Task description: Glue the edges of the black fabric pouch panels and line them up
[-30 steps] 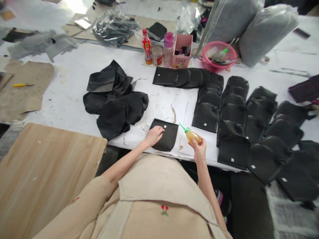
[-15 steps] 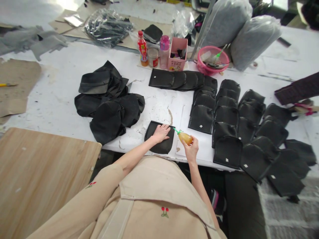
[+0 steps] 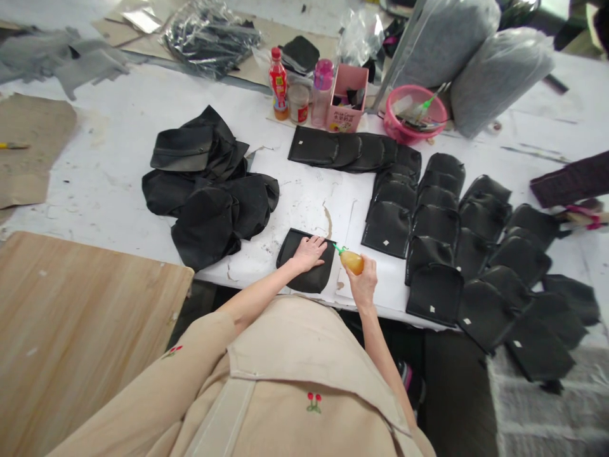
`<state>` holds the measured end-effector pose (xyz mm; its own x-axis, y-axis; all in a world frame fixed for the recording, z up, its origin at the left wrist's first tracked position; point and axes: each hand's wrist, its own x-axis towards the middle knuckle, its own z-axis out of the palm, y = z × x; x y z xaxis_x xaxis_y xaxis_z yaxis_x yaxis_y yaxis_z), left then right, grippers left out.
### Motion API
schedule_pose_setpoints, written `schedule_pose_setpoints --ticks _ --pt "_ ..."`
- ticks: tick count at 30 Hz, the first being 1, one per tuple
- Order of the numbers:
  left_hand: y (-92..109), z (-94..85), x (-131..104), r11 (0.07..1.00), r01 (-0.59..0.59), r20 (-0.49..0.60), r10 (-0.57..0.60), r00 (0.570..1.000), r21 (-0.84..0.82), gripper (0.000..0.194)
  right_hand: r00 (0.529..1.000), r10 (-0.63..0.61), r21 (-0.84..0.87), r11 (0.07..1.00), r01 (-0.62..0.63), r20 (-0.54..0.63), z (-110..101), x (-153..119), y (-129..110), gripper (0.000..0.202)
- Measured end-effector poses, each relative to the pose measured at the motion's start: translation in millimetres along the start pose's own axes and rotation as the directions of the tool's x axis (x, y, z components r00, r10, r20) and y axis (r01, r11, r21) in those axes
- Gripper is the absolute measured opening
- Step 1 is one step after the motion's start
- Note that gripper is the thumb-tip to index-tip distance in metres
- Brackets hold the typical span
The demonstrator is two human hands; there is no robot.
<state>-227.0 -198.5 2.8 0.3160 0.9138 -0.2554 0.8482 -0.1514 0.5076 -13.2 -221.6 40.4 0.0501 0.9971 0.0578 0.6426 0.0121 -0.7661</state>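
A black piece (image 3: 311,279) lies at the near edge of the white table. My left hand (image 3: 310,252) rests flat on it with fingers spread. In my right hand (image 3: 364,279) is a small squeeze bottle (image 3: 352,261) of amber liquid, held by fingers wrapped round it. The bottle is tilted, and its green nozzle points left at the upper right corner of the black piece; whether the tip touches cannot be made out.
Loose black pieces (image 3: 209,197) are heaped at the left. Overlapping rows of black pieces (image 3: 432,289) cover the right. Behind stand a red-labelled bottle (image 3: 278,86), a pink box (image 3: 347,105) and a pink basket (image 3: 413,130). A wooden board (image 3: 90,336) is at near left.
The camera view has shifted slightly. Both hands keep nearly the same places, and the squeeze bottle's nozzle stays by the corner of the black piece.
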Motion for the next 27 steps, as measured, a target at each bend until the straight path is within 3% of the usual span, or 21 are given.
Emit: schedule_pose_setpoints --ticks 13,19,27 --pt "-1.1 2.6 1.1 1.0 -0.017 -0.015 0.017 1.0 0.001 0.052 0.998 -0.06 -0.086 0.994 0.063 0.031 -1.2 9.9 -8.4 0.04" --pt "1.6 -0.5 0.5 0.992 -0.018 0.008 0.017 1.0 0.124 0.053 0.988 -0.132 -0.152 0.978 0.143 0.083 -8.4 8.2 -8.9 0.036" --pt "8.6 -8.1 -2.4 0.958 -0.021 0.015 0.018 1.0 0.285 0.048 0.984 -0.171 -0.203 0.963 0.178 0.051 -3.8 13.7 -12.8 0.031"
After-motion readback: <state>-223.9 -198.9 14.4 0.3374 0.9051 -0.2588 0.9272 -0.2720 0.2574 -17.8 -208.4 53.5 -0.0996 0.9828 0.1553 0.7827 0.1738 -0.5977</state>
